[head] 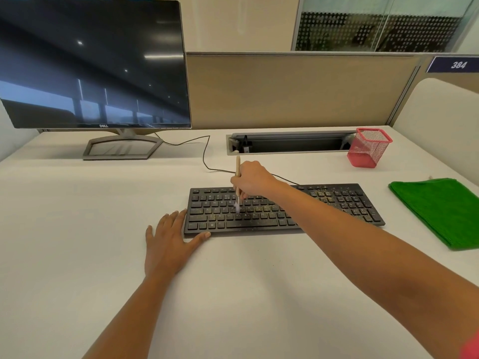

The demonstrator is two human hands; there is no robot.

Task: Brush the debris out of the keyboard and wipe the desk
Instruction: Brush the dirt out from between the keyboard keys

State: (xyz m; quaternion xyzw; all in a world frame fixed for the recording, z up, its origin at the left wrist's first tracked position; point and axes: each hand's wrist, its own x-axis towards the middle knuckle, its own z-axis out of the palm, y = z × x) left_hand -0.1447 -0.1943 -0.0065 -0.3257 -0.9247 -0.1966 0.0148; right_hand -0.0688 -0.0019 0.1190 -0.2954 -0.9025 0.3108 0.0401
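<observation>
Head view. Stage: brushing under way, wiping apparently not begun.

- The keyboard (233,218) is black and corded. It lies flat on the white worktop (77,229), right of centre.
- Yellowish debris (324,194) speckles the middle rows and is thickest on the upper right keys. The left keys look cleaner.
- The right hand (252,181) holds a wooden brush (237,172), fingers curled round the handle. The pale bristles are blurred and sit on the centre-left keys.
- The left hand (171,242) lies flat against the keyboard's left front corner, fingers straight and spread, holding nothing.
- A green cloth (438,211) lies folded to the right of the keyboard.

Most of the task remains.
</observation>
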